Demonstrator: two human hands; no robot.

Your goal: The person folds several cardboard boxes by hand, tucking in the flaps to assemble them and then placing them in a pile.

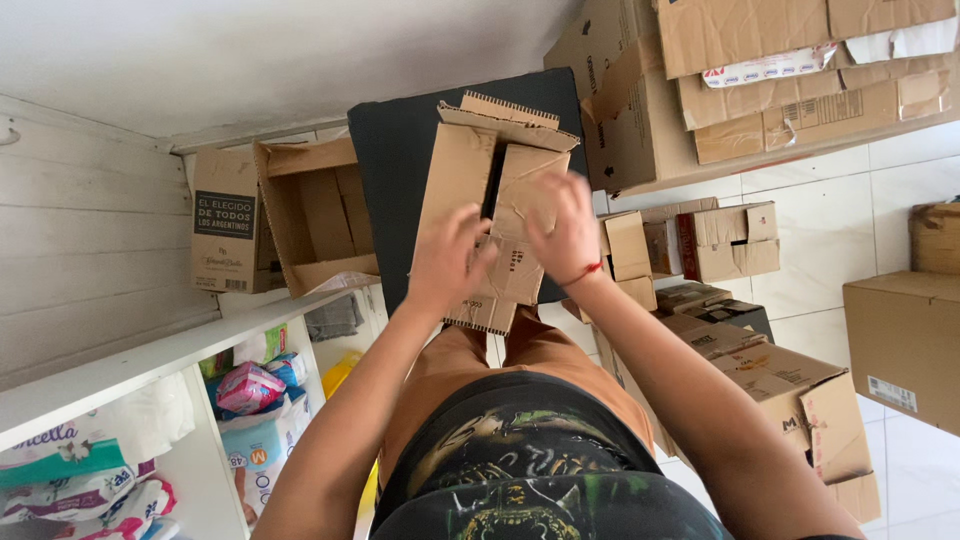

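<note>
Two hands, left hand [447, 262] and right hand [565, 235], on flattened brown cardboard box [480, 170].

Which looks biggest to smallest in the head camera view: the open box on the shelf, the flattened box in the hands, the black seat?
1. Black seat, though partly covered.
2. Flattened box and open box look about alike; I would not rank them, since nearness to the camera differs.
</note>
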